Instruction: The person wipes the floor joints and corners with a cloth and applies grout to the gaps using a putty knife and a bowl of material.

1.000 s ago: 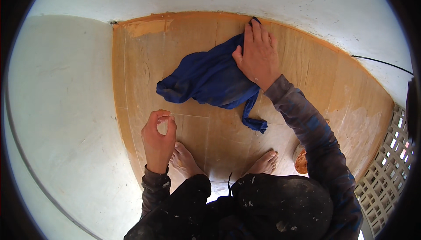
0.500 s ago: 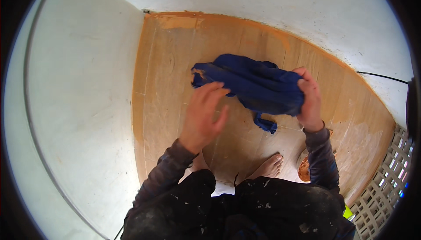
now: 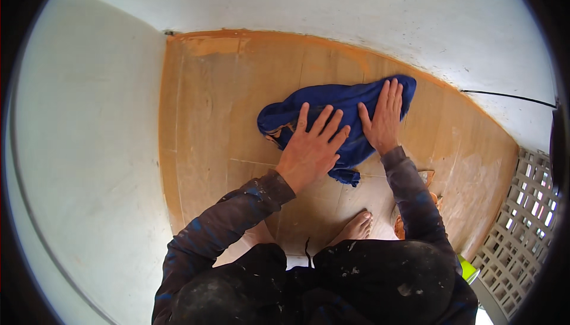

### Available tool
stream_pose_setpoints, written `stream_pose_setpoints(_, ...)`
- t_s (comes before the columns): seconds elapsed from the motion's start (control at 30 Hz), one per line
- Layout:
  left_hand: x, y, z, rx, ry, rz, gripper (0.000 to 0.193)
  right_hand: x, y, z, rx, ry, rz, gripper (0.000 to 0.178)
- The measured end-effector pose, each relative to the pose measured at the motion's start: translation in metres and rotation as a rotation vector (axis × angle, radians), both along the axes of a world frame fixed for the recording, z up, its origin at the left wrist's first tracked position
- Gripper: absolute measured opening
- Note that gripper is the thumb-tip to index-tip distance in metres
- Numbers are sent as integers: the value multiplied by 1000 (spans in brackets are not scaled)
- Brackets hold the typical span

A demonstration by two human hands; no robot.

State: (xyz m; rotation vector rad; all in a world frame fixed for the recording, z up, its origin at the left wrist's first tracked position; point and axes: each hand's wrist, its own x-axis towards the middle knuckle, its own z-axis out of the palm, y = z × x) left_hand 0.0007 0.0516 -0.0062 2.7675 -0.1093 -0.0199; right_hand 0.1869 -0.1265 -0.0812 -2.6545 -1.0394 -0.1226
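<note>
While the person squats barefoot on the tan floor [image 3: 202, 147] | left hand [image 3: 312, 147] flat, fingers spread wide on blue cloth [image 3: 350, 102] | right hand [image 3: 383, 117] flat at 2 o'clock, fingers nearly together | cloth's long axis runs 8-to-2 o'clock, near the white wall [image 3: 332, 4].

White walls [image 3: 332, 4] enclose an orange-brown tiled floor [image 3: 208, 117].

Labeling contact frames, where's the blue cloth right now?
In the head view the blue cloth lies bunched on the orange-brown floor, right of centre near the white wall, pressed flat under the left hand and right hand.
</note>
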Motion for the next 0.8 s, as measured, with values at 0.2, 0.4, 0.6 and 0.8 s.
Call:
stream_pose_setpoints(0.2,9,19,-5,-105,-1,29,60,26,26,16,-35,136,251,89)
stream_pose_setpoints(0.4,-19,35,-13,-166,-4,189,56,17,76,18,-50,168,379,91)
stream_pose_setpoints(0.6,-74,53,-18,-46,-41,373,54,-30,144,21,95,205,536,77)
stream_pose_setpoints(0.8,-125,52,-11,-124,-201,451,54,-81,156,46,293,911,517,38)
